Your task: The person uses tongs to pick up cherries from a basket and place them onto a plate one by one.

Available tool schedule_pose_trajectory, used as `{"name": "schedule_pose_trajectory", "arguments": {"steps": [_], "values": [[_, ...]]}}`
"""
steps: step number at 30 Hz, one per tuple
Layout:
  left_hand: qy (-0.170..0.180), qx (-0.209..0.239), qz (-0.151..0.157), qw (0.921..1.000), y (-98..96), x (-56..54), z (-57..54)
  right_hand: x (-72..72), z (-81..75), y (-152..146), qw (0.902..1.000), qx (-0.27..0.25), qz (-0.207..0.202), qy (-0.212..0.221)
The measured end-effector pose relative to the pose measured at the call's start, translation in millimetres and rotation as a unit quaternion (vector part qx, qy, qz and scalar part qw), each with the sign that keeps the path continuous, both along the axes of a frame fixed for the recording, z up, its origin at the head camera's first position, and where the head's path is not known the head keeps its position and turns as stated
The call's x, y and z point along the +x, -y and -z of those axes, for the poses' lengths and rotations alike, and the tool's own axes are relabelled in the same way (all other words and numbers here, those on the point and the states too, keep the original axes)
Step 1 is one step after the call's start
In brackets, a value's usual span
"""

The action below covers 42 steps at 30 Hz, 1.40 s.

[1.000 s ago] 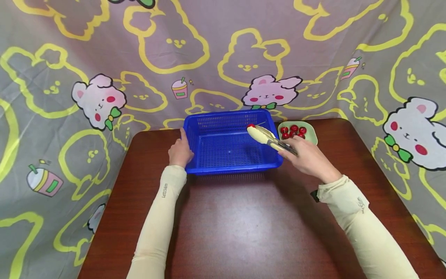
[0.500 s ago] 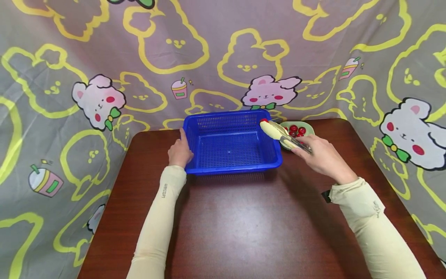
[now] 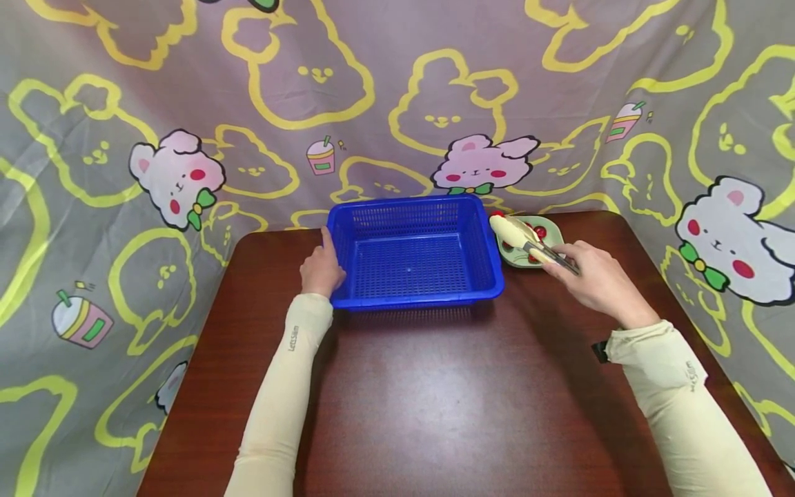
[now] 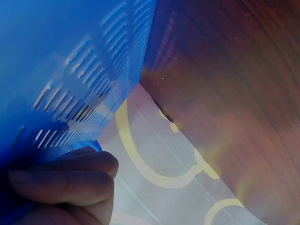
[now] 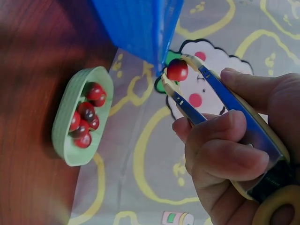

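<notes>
My left hand (image 3: 320,270) grips the left rim of a blue plastic basket (image 3: 417,301), index finger stretched along it. Curled fingers (image 4: 70,187) show beside the slotted wall in the left wrist view. My right hand (image 3: 599,281) holds metal tongs (image 3: 513,236) with cream tips. Between those tips a red cherry (image 5: 177,71) is pinched, close by the basket's right edge in the right wrist view. A light green dish (image 3: 554,241) stands right of the basket, partly covered by the tongs. Several cherries (image 5: 86,111) lie in it.
Everything stands on a dark brown wooden table (image 3: 404,400). Behind and on both sides hangs a grey cloth (image 3: 385,90) with yellow outlines and rabbit prints; the basket and dish are close to its back part.
My right hand has moved right, carrying the tongs and pinched cherry from above the basket to over the green dish's left edge. My left hand and the basket have stayed put.
</notes>
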<state>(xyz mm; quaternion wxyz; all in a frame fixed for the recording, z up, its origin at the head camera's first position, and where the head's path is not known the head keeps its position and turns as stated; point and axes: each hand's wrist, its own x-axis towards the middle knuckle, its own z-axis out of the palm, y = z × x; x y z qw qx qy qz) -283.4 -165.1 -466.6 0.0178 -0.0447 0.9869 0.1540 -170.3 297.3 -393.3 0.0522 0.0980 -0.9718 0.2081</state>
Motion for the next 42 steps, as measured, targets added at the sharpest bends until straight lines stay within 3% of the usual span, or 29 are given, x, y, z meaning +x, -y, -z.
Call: {"name": "schedule_pose_trajectory", "arguments": {"steps": [24, 36, 42], "values": [[0.006, -0.004, -0.002, 1.0000, 0.5, -0.6, 1.3, -1.9, 29.1, -27, 0.9993, 0.008, 0.021, 0.029], [0.004, 0.000, 0.002, 1.0000, 1.0, -1.2, 0.9, -4.0, 38.2, -35, 0.9973, 0.011, 0.031, 0.066], [0.008, -0.002, 0.002, 1.0000, 1.0, -1.5, 1.0, -4.5, 43.5, -37, 0.9976, 0.015, 0.028, 0.061]]}}
